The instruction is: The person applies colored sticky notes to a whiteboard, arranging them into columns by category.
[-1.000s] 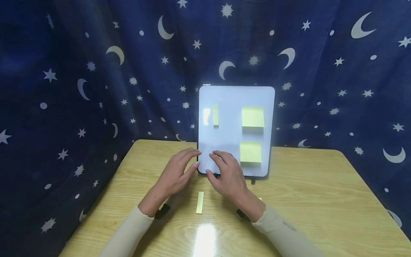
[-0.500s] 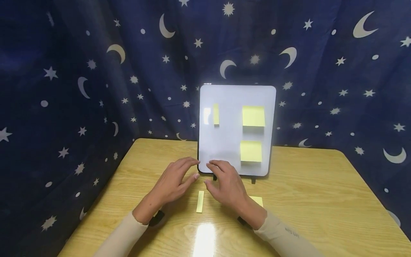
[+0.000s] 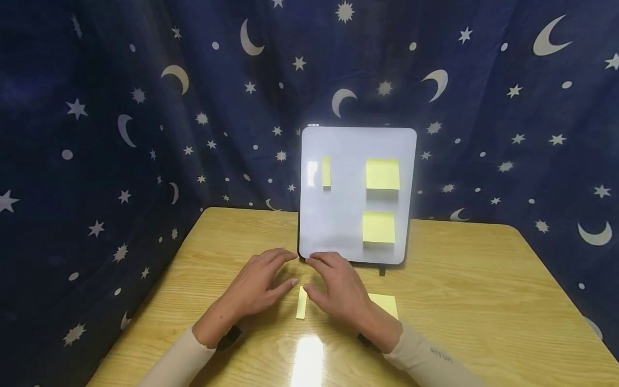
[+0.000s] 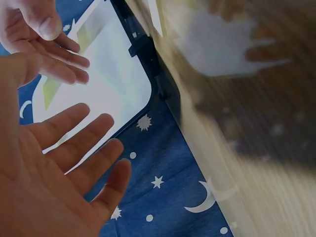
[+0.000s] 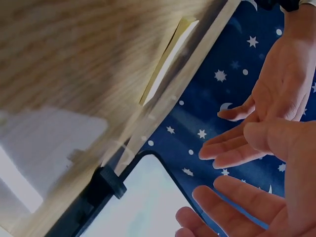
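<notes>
In the head view my left hand (image 3: pixel 258 282) and right hand (image 3: pixel 338 285) hover facing each other above the table, fingers relaxed and holding nothing. Between and below them a narrow yellow sticky-note strip (image 3: pixel 301 303) lies on the table. Partly behind my right forearm is a square yellow sticky-note pad (image 3: pixel 384 304). The whiteboard (image 3: pixel 338 215) stands upright just beyond my fingertips. It carries a narrow yellow strip (image 3: pixel 326 172) at left and two square sticky notes at right, an upper note (image 3: pixel 382 174) and a lower note (image 3: pixel 379 227). Both wrist views show empty palms with spread fingers.
The wooden table (image 3: pixel 474 290) extends to both sides, with a bright light reflection near its front. A dark blue curtain (image 3: pixel 232 107) with moons and stars hangs behind and to the left. Black feet (image 3: pixel 382 272) support the whiteboard's lower edge.
Both hands have drawn back toward me and lower, away from the whiteboard's face. More of the square pad beside my right forearm shows now. The notes on the board stay put.
</notes>
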Available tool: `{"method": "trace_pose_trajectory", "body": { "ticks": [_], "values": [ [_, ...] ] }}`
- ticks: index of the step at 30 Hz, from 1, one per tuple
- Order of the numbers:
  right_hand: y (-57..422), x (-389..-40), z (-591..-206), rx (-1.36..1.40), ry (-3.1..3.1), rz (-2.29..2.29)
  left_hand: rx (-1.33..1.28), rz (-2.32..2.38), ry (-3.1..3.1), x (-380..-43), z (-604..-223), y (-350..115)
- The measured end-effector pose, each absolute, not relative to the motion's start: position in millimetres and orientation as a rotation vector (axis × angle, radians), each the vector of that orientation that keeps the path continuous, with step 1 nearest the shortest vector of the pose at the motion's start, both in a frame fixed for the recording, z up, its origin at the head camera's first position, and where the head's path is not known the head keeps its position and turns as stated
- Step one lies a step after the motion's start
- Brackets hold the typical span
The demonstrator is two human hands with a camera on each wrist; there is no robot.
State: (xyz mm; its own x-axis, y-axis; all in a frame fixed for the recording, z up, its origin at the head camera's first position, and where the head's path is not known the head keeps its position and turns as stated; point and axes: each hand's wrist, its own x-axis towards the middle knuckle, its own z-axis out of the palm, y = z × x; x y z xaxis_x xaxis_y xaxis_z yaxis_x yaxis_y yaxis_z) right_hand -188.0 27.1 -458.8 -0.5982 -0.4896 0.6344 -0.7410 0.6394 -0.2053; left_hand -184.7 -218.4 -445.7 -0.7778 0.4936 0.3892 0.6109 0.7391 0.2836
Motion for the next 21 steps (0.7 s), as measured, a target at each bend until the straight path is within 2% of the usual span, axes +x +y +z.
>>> {"method": "trace_pose_trajectory", "body": {
  "ticks": [21],
  "values": [
    [18,-176,-470,1.101,-2.698,0.406,-1.005,-0.44,-2.824,-175,-466,-220]
  ]
}}
